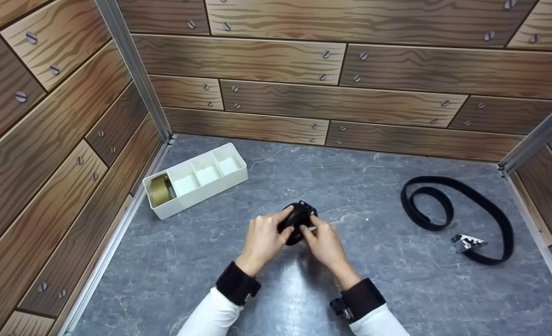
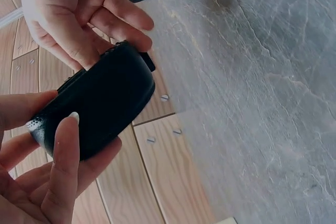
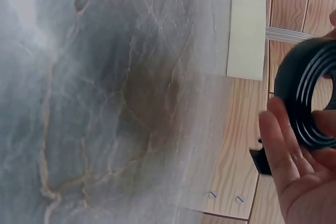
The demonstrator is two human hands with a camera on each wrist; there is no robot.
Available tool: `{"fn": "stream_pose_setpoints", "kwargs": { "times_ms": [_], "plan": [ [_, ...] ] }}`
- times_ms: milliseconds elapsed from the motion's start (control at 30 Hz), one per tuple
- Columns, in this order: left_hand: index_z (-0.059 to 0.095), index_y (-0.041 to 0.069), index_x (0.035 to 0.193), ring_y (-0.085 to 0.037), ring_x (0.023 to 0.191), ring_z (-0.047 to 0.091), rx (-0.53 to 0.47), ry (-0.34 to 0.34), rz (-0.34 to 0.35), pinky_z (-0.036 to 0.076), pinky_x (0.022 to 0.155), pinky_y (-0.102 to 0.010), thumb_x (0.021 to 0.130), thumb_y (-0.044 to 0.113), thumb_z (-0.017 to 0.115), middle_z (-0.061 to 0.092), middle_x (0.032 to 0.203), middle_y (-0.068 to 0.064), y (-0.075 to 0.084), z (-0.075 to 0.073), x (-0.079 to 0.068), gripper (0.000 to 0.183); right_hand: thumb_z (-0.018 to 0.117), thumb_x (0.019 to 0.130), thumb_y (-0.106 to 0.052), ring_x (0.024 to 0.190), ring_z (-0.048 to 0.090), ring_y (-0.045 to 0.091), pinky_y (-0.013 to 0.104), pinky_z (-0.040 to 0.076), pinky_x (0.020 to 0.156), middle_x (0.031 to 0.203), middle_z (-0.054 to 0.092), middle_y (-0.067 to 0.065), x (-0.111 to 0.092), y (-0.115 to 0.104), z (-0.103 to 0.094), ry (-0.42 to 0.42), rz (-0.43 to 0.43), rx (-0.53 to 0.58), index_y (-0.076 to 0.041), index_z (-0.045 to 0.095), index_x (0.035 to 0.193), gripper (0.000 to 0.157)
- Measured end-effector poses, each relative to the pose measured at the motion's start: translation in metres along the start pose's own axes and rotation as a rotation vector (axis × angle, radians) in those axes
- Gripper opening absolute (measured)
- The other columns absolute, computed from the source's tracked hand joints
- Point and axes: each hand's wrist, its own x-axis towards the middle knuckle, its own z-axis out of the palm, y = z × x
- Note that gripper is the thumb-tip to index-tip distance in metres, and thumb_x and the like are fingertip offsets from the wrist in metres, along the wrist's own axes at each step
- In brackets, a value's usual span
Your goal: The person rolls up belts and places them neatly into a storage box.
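Observation:
At the middle of the floor both hands hold a coiled black belt [image 1: 296,220]. My left hand [image 1: 263,239] grips it from the left, thumb on the near side and fingers around the edge. From the right, my right hand [image 1: 324,243] pinches the coil with thumb and fingers. Several wound layers of the belt [image 3: 302,95] show around a round central hole in the right wrist view. A dark end piece [image 1: 309,207] juts out at the far side of the roll. The left wrist view shows the smooth outer band of the belt [image 2: 107,98].
A white tray [image 1: 206,193] with several compartments stands at the left; its left compartment holds an olive-gold rolled band [image 1: 160,190]. On the right lies another black belt [image 1: 502,221], loosely curled, with a silver buckle [image 1: 467,242]. Wood-patterned walls [image 1: 276,95] enclose the grey marbled surface [image 1: 350,186].

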Motion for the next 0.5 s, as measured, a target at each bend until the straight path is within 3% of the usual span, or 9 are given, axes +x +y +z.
{"fn": "stream_pose_setpoints", "kwargs": {
  "times_ms": [233, 400, 500],
  "plan": [
    [0.067, 0.011, 0.125, -0.024, 0.065, 0.069, -0.025, 0.014, -0.023, 0.054, 0.055, -0.029, 0.081, 0.016, 0.080, 0.071, 0.100, -0.019, -0.007, -0.010, -0.004, 0.046, 0.061, 0.097, -0.012, 0.068, 0.068, 0.022, 0.025, 0.052, 0.053, 0.100, 0.069, 0.018, 0.000, -0.009, 0.000, -0.142, 0.020, -0.051, 0.012, 0.046, 0.137, 0.049],
    [0.068, 0.007, 0.123, -0.025, 0.062, 0.069, -0.016, 0.033, -0.046, 0.052, 0.051, -0.024, 0.080, 0.015, 0.080, 0.071, 0.098, -0.022, -0.021, -0.021, -0.004, 0.045, 0.062, 0.097, -0.012, 0.079, 0.069, 0.018, 0.027, 0.054, 0.065, 0.102, 0.069, 0.010, 0.000, -0.013, -0.002, -0.158, -0.062, -0.124, 0.005, 0.055, 0.133, 0.041],
    [0.068, 0.005, 0.121, -0.030, 0.066, 0.071, 0.008, 0.075, -0.084, 0.055, 0.055, -0.029, 0.079, 0.014, 0.081, 0.070, 0.098, -0.023, -0.035, -0.033, 0.000, 0.045, 0.062, 0.097, -0.013, 0.083, 0.068, 0.017, 0.031, 0.055, 0.070, 0.103, 0.069, 0.008, 0.000, -0.011, -0.005, -0.179, -0.082, -0.176, -0.002, 0.059, 0.132, 0.037]
  ]
}}
